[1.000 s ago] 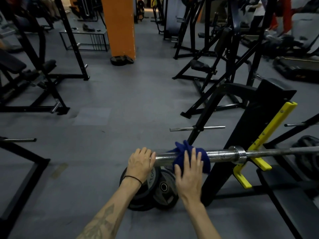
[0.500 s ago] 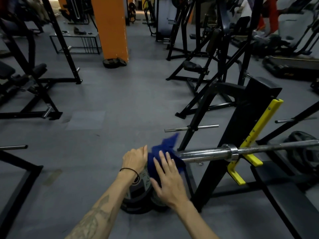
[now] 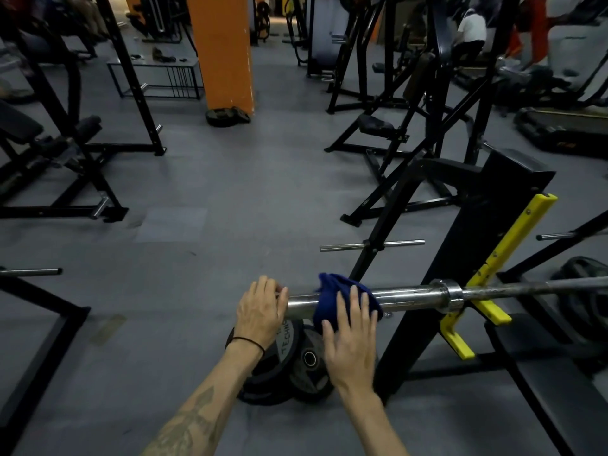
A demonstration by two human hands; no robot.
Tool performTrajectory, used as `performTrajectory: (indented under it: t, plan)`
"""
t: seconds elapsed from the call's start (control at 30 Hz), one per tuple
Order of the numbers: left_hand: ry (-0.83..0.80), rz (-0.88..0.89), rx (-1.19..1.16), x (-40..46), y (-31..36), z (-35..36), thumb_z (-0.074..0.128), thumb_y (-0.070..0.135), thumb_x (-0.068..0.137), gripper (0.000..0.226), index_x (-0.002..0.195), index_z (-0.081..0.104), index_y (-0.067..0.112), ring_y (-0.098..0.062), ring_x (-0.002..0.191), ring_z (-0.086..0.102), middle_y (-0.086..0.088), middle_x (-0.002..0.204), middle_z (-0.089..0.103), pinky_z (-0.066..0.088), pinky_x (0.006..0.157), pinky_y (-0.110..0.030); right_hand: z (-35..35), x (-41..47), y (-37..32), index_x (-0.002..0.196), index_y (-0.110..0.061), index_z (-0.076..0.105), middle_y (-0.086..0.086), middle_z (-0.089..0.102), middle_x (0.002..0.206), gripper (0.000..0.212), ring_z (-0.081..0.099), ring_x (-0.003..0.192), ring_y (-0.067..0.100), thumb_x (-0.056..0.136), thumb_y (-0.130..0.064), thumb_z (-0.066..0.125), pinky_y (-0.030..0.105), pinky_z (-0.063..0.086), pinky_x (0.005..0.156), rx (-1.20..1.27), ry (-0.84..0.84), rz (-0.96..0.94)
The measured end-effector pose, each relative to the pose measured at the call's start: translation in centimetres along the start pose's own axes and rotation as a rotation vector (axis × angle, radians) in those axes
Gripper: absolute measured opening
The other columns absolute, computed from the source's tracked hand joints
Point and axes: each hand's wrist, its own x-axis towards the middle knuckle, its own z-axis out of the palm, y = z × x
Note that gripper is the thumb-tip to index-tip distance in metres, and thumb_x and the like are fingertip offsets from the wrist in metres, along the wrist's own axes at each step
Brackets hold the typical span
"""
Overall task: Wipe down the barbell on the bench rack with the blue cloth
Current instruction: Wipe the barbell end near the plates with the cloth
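Wiping barbell sleeve (image 3: 404, 299), lower centre of frame, bar seated in yellow rack hook (image 3: 487, 311). Right hand (image 3: 350, 337) presses blue cloth (image 3: 332, 299) with straight fingers; left hand (image 3: 261, 312) curls over sleeve end. Risk: unpinched cloth slides off onto weight plates (image 3: 296, 360) below; sleeve may spin.

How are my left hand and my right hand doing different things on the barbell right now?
The left hand curls its fingers bare over the end of the chrome steel barbell; the right hand lies with straight fingers pressing the blue cloth onto the barbell. The left wears a black wristband; the right wears none. Both touch the same sleeve.
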Motion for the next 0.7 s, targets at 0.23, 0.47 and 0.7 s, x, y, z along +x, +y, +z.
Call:
performTrajectory:
  t: [0.23, 0.47, 0.7]
  plan:
    - [-0.136, -0.09, 0.038, 2.1, -0.2, 0.2, 0.035, 0.032, 0.102, 0.052, 0.064, 0.061, 0.009, -0.034, 0.056, 0.059, -0.01, 0.062, 0.06, 0.044, 0.051, -0.038, 0.2, 0.1, 0.3, 0.16, -0.02, 0.038, 0.004, 0.016, 0.173, 0.065, 0.018, 0.159, 0.025, 0.102, -0.047, 0.05, 0.051, 0.025, 0.123, -0.093, -0.142, -0.434]
    - [-0.02, 0.134, 0.139, -0.1, 1.3, 0.2, 0.037, 0.028, 0.102, 0.035, 0.075, 0.058, 0.02, -0.024, 0.065, 0.052, 0.0, 0.07, 0.054, 0.043, 0.064, -0.038, 0.9, 0.0, -2.5, 0.162, -0.014, 0.032, 0.009, 0.018, 0.172, 0.069, 0.011, 0.16, 0.03, 0.104, -0.048, 0.046, 0.048, 0.012, 0.128, 0.067, -0.096, -0.171]
    - [-0.016, 0.216, 0.119, -2.1, 0.2, 1.0, 0.043, 0.031, 0.102, 0.041, 0.126, 0.065, 0.006, -0.03, 0.111, 0.06, -0.009, 0.121, 0.066, 0.044, 0.105, -0.049, -0.1, 0.2, 0.7, 0.161, -0.011, 0.031, 0.008, 0.016, 0.173, 0.068, 0.01, 0.16, 0.032, 0.104, -0.044, 0.045, 0.053, 0.017, 0.126, 0.031, 0.007, -0.005]
